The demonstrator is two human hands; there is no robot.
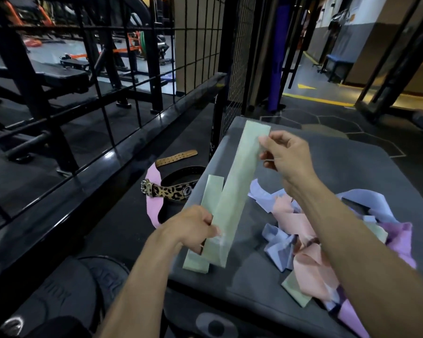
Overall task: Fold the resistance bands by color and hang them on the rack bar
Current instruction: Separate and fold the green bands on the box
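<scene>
Now: green band stretched between both hands

Left hand (pixel 193 230) gripping near end of green band (pixel 232 196), fingers curled round it. Right hand (pixel 282 154) pinching far end, band taut and slanted above grey bench pad (pixel 352 162). Loose pile of bands (pixel 303 240), pink, lilac, purple, lying on pad under right forearm. Leopard-print belt (pixel 171 190) on floor beside pad, near black rack bar (pixel 122 164).

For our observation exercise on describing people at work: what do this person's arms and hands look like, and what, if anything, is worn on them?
Both forearms are bare from the bottom edge of the picture up to the wrists; no sleeves show. The left hand and right hand wear no gloves, and no watch, bracelet or ring can be made out. The fingers are slightly blurred, so fine details such as nails cannot be told.
</scene>
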